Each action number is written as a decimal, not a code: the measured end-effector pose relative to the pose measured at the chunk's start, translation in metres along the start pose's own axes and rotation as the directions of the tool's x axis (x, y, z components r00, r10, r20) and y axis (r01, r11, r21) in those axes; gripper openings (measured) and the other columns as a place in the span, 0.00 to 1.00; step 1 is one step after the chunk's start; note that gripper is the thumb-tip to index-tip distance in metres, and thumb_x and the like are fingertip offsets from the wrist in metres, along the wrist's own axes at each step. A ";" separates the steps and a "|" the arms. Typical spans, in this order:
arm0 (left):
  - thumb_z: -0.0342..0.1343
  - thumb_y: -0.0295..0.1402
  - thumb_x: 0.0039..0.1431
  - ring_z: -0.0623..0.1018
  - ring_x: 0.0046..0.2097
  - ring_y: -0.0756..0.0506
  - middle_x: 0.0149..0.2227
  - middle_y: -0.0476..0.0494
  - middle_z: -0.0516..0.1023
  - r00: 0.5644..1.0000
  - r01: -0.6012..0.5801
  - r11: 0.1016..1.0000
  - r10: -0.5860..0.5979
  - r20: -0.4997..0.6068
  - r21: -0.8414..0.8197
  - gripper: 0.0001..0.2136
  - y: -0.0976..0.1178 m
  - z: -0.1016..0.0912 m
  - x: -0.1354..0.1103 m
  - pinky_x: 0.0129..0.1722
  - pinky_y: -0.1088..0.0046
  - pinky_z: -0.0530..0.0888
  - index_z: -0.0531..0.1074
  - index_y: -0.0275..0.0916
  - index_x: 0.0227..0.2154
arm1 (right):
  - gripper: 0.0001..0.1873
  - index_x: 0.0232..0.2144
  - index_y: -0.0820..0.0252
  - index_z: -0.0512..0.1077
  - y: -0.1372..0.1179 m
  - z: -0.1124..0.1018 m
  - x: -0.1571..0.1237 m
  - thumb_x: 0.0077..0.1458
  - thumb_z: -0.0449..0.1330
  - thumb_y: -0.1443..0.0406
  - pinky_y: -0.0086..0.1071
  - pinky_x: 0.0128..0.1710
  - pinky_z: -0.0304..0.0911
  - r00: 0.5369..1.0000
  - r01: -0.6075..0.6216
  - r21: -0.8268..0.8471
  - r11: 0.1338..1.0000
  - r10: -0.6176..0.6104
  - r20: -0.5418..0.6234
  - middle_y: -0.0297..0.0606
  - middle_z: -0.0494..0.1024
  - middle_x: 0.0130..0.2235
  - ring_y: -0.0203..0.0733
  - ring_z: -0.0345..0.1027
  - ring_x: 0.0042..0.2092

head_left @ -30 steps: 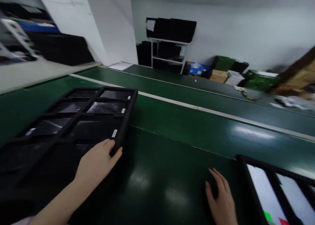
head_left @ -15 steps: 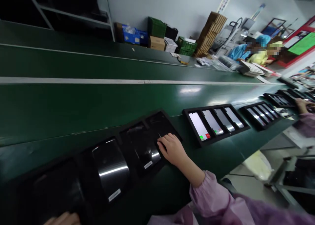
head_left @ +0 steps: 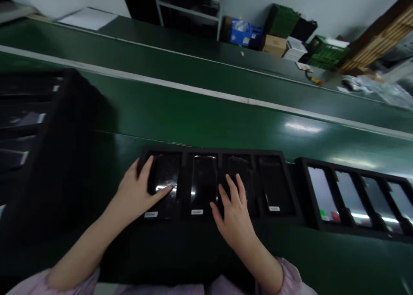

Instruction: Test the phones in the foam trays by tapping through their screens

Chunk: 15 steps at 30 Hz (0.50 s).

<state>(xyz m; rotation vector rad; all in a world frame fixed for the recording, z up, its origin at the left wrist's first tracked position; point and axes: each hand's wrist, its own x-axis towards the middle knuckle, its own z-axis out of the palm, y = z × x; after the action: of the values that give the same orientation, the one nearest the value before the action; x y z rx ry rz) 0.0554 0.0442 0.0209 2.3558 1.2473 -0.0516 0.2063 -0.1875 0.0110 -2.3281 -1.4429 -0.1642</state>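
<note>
Over the black four-slot tray (head_left: 292,187), left hand (head_left: 137,194) and right hand (head_left: 237,219).

left sleeve (head_left: 32,284): was pale lilac, stopped on the forearm, loose fabric
right sleeve (head_left: 292,280): was same lilac, gathered and puckered at the edge, soft folds behind
front garment (head_left: 161,290): showed lilac at the bottom edge, wrinkled, mostly cut off
left hand (head_left: 134,196): was bare
right hand (head_left: 237,222): was bare, slim wrist

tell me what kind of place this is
Probably an electronics factory or workshop: a long green work surface, black trays holding flat, phone-like devices, and green crates at the back.
</note>
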 end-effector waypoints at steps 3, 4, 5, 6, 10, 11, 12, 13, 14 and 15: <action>0.58 0.57 0.56 0.55 0.74 0.16 0.73 0.11 0.41 0.994 0.065 0.985 -0.079 0.080 0.163 0.52 0.024 -0.008 0.016 0.70 0.34 0.59 0.39 0.37 0.75 | 0.26 0.62 0.69 0.70 -0.011 0.021 0.013 0.70 0.56 0.57 0.65 0.63 0.70 0.999 -0.022 -0.010 1.000 0.021 -0.035 0.59 0.59 0.72 0.72 0.44 0.76; 0.59 0.55 0.58 0.55 0.73 0.15 0.73 0.09 0.39 0.992 0.075 0.981 -0.092 0.087 0.177 0.52 0.030 -0.010 0.022 0.69 0.33 0.59 0.38 0.37 0.75 | 0.28 0.63 0.69 0.69 -0.012 0.026 0.018 0.71 0.55 0.56 0.65 0.63 0.69 0.998 -0.014 -0.002 1.000 0.014 -0.058 0.59 0.58 0.73 0.72 0.43 0.76; 0.60 0.53 0.59 0.55 0.73 0.14 0.73 0.07 0.37 0.991 0.085 0.980 -0.101 0.086 0.178 0.52 0.034 -0.012 0.027 0.69 0.33 0.58 0.37 0.36 0.75 | 0.28 0.64 0.69 0.67 -0.013 0.030 0.024 0.72 0.53 0.55 0.65 0.63 0.69 0.997 -0.004 0.007 1.000 0.005 -0.083 0.59 0.57 0.73 0.72 0.42 0.76; 0.61 0.51 0.59 0.55 0.73 0.14 0.73 0.06 0.36 0.991 0.089 0.981 -0.104 0.080 0.172 0.51 0.037 -0.014 0.032 0.69 0.33 0.57 0.37 0.36 0.75 | 0.28 0.65 0.69 0.66 -0.014 0.033 0.031 0.72 0.52 0.55 0.66 0.63 0.69 0.994 0.009 0.017 1.000 -0.007 -0.108 0.60 0.56 0.73 0.72 0.42 0.76; 0.62 0.41 0.59 0.57 0.74 0.19 0.74 0.09 0.39 0.993 0.097 0.989 -0.104 0.059 0.107 0.47 0.035 -0.024 0.041 0.71 0.36 0.57 0.43 0.36 0.75 | 0.30 0.67 0.65 0.63 -0.015 0.045 0.047 0.72 0.52 0.53 0.75 0.63 0.63 0.982 0.103 0.051 0.993 -0.093 -0.167 0.60 0.61 0.71 0.76 0.44 0.75; 0.62 0.41 0.59 0.56 0.74 0.20 0.74 0.10 0.39 0.994 0.092 0.992 -0.097 0.052 0.082 0.46 0.033 -0.026 0.041 0.71 0.38 0.57 0.45 0.36 0.75 | 0.31 0.67 0.64 0.63 -0.013 0.049 0.047 0.71 0.53 0.52 0.78 0.63 0.61 0.976 0.139 0.045 0.989 -0.129 -0.173 0.60 0.62 0.70 0.78 0.44 0.75; 0.64 0.41 0.58 0.57 0.74 0.20 0.74 0.11 0.40 0.995 0.081 0.995 -0.084 0.047 0.055 0.46 0.030 -0.028 0.041 0.71 0.38 0.58 0.47 0.37 0.74 | 0.32 0.68 0.63 0.64 -0.009 0.053 0.047 0.70 0.55 0.51 0.82 0.62 0.58 0.968 0.187 0.037 0.982 -0.178 -0.179 0.61 0.63 0.70 0.82 0.44 0.74; 0.65 0.42 0.57 0.57 0.74 0.21 0.74 0.13 0.41 0.997 0.060 0.998 -0.061 0.037 0.027 0.46 0.026 -0.029 0.041 0.72 0.39 0.59 0.48 0.39 0.74 | 0.34 0.69 0.62 0.64 -0.002 0.059 0.046 0.68 0.57 0.51 0.84 0.61 0.57 0.960 0.223 0.036 0.974 -0.214 -0.180 0.61 0.64 0.69 0.85 0.46 0.73; 0.66 0.43 0.56 0.57 0.74 0.21 0.74 0.14 0.42 0.999 0.039 0.999 -0.039 0.024 0.003 0.47 0.023 -0.030 0.042 0.71 0.39 0.60 0.49 0.41 0.74 | 0.36 0.70 0.60 0.64 0.006 0.064 0.045 0.65 0.61 0.52 0.85 0.61 0.57 0.965 0.203 0.060 0.977 -0.190 -0.183 0.60 0.65 0.69 0.86 0.48 0.72; 0.68 0.43 0.54 0.59 0.73 0.20 0.74 0.14 0.42 1.000 0.023 1.000 -0.023 0.010 -0.014 0.49 0.019 -0.030 0.043 0.70 0.38 0.61 0.48 0.42 0.74 | 0.37 0.70 0.57 0.65 0.015 0.070 0.045 0.62 0.64 0.52 0.85 0.60 0.58 0.972 0.187 0.115 0.976 -0.166 -0.168 0.59 0.66 0.68 0.86 0.50 0.72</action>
<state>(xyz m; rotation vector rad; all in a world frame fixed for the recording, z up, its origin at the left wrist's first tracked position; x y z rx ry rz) 0.0903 0.0813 0.0441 2.3267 1.2658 -0.0607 0.2328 -0.1291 -0.0434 -2.0340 -1.5325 -0.2877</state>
